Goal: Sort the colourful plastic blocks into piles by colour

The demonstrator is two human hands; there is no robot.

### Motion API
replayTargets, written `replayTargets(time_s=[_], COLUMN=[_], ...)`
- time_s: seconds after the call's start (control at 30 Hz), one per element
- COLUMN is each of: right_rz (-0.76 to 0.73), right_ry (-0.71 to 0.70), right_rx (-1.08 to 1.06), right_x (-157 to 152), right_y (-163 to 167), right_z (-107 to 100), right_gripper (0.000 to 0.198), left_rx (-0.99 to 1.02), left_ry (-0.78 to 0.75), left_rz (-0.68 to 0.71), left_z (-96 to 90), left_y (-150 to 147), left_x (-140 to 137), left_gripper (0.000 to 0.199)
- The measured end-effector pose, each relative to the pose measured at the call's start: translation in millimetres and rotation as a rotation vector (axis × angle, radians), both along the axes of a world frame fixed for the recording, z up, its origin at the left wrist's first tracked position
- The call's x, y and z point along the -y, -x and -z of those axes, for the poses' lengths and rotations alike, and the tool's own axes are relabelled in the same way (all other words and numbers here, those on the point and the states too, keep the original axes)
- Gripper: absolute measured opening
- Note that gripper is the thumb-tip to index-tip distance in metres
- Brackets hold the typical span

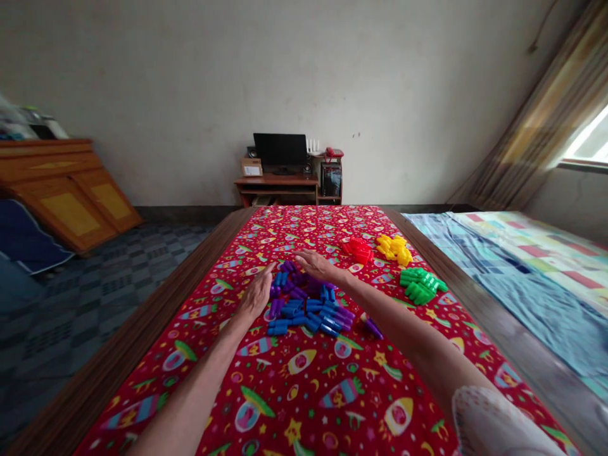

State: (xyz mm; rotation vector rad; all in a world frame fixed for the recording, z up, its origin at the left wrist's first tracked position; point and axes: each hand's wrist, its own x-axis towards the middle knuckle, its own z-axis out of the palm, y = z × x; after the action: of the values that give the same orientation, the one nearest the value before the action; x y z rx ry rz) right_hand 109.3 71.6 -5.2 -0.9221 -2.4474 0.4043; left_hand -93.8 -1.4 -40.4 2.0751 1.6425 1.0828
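A mixed pile of blue plastic pieces (313,307) and purple plastic pieces (297,292), short and tube-like, lies on the red patterned cloth (294,392). At the pile's left edge my left hand (259,290) stands on its side, fingers stretched forward. Over the far edge reaches my right hand (317,263), its fingers extended and pointing left, partly covering purple pieces. Neither hand appears to grip anything. One purple piece (372,327) lies apart, close to my right forearm.
Sorted heaps of red pieces (358,250), yellow pieces (395,249) and green pieces (422,285) sit on the right of the cloth. Beyond the table stands a desk with a monitor (280,150). A bed (532,278) adjoins the right side; a wooden cabinet (71,196) is left.
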Motion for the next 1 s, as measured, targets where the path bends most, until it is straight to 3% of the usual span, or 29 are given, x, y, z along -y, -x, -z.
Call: replayTargets(time_s=[0.13, 0.23, 0.4, 0.53, 0.77, 0.9, 1.0], right_rz=[-0.21, -0.304, -0.029, -0.078, 0.027, 0.217, 0.402], right_ry=[0.17, 0.25, 0.167, 0.148, 0.385, 0.241, 0.143], right_rx=[0.087, 0.014, -0.062, 0.052, 0.044, 0.056, 0.227], right_x=[10.4, 32.1, 59.4, 73.4, 80.7, 70.9, 65.2], right_y=[12.2, -9.9, -80.3, -104.2, -98.6, -122.0, -149.6], right_z=[2.3, -3.5, -13.6, -7.2, 0.3, -8.0, -10.4], right_gripper=[0.04, 0.038, 0.035, 0.03, 0.035, 0.024, 0.018], left_rx=[0.003, 0.023, 0.031, 0.033, 0.082, 0.169, 0.249], left_ry=[0.046, 0.075, 0.116, 0.087, 0.124, 0.157, 0.182], left_rz=[0.074, 0.149, 0.372, 0.495, 0.459, 0.382, 0.343], left_z=[-2.3, -5.1, -11.9, -15.0, -18.1, -14.0, -8.3], left_y=[0.0, -0.7, -24.5, -46.9, -43.6, -39.8, -37.9], left_x=[2.9, 6.3, 17.1, 24.5, 27.1, 23.1, 19.5], left_gripper=[0.07, 0.067, 0.059, 0.048, 0.042, 0.044, 0.048])
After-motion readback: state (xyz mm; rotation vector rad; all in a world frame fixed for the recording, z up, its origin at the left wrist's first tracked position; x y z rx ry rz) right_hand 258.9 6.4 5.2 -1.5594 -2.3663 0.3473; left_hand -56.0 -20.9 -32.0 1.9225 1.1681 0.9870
